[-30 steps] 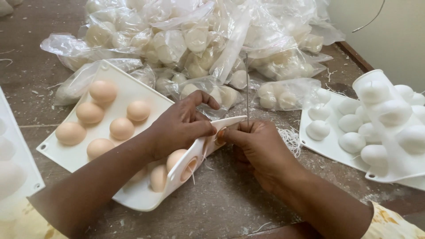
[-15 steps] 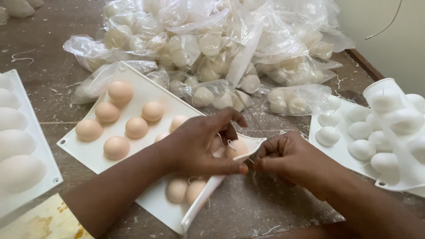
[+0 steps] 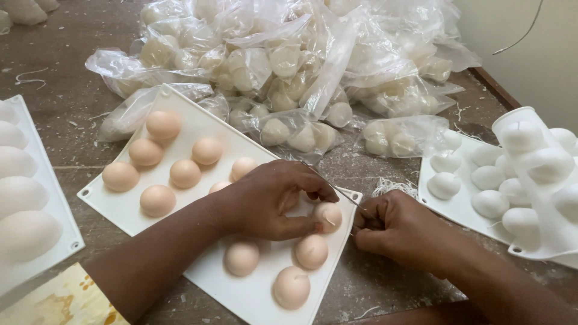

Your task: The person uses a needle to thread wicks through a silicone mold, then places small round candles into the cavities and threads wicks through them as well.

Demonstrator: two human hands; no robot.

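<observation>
The surface under everything is dark, scuffed wood, littered with pale wax crumbs. Across its far side lies a heap of clear plastic bags stuffed with whitish egg-shaped candles, with no labels that I can make out. Nearer me sits the white mould tray with its peach-coloured domes; a second ago its near-right corner was curled up off the wood under my fingers, and now it lies flat again, so I judge the bending is done and the wick work has begun. Two more white moulds flank it: one at my left with pale domes, one at my right with white domes and a further mould stacked on top.

My left hand is curled over the tray's near-right part, thumb and fingers pinching a peach dome that sits in its cavity. My right hand, just beside the tray's edge, is closed with fingertips pinched on a thin wick running from that dome. A tangle of loose wick threads lies just behind it.
</observation>
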